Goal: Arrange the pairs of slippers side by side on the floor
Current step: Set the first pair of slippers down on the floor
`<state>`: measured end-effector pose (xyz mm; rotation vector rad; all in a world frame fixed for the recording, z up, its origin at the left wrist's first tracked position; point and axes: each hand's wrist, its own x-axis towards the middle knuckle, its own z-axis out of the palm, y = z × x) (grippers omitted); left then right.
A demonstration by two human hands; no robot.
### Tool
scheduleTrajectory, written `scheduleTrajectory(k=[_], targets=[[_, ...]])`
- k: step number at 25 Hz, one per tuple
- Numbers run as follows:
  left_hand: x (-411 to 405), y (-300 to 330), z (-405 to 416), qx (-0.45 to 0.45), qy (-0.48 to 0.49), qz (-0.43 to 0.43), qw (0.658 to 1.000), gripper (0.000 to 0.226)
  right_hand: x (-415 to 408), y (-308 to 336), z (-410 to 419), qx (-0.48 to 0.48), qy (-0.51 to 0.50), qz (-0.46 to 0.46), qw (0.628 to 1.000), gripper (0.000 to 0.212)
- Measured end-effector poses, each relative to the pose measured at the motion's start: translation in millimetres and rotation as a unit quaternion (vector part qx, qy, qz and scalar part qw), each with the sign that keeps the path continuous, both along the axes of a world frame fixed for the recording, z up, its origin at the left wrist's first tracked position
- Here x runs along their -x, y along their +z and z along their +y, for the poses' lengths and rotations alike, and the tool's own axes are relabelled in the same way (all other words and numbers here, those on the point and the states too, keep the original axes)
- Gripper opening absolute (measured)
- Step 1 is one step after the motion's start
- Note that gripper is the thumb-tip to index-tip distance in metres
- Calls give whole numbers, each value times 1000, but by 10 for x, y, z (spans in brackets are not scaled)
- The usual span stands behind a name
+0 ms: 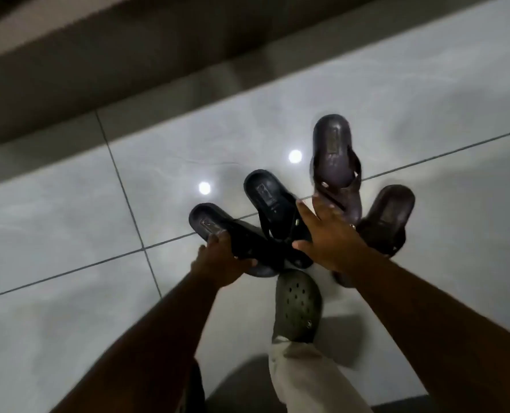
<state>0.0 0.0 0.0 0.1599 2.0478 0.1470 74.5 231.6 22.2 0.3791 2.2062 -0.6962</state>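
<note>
Two black slippers and two dark brown ones lie bunched together on the glossy grey tile floor (69, 222). My left hand (222, 260) grips the left black slipper (215, 231) at its near side. The second black slipper (270, 201) lies just right of it, partly overlapping. My right hand (326, 234) is spread open, its fingers over the strap of the tall brown slipper (332, 156). The other brown slipper (389, 216) lies to the right, partly hidden by my right wrist.
My own foot in a green perforated clog (298, 305) with a beige trouser leg (304, 380) stands just below the slippers. A darker step or wall base (128, 67) runs along the far side. Two ceiling lights reflect on the tiles.
</note>
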Motion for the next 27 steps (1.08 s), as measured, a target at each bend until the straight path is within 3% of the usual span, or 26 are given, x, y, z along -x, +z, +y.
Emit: scheduleTrajectory(k=[4, 7, 9, 14, 20, 24, 27], targets=[[-321, -719, -67, 39, -13, -38, 998, 116, -80, -761, -301, -37, 84, -32, 995, 92], [-200, -927, -252, 16, -36, 76, 996, 113, 75, -1013, -463, -83, 103, -5, 991, 88], [171, -951, -461, -20, -96, 150, 984, 103, 309, -1046, -633, -95, 87, 55, 990, 84], [1179, -898, -988, -63, -206, 155, 964, 104, 1147, -1130, -1061, -75, -19, 121, 990, 80], [1549, -888, -1147, -55, -237, 176, 954, 94, 1607, -1217, -1349, -73, -21, 136, 988, 79], [1520, -844, -1172, -25, -240, 164, 957, 99, 1586, -1138, -1386, -78, -4, 116, 990, 81], [1448, -661, -1023, -12, -203, 175, 963, 107, 1510, -967, -1152, -105, 26, 158, 982, 83]])
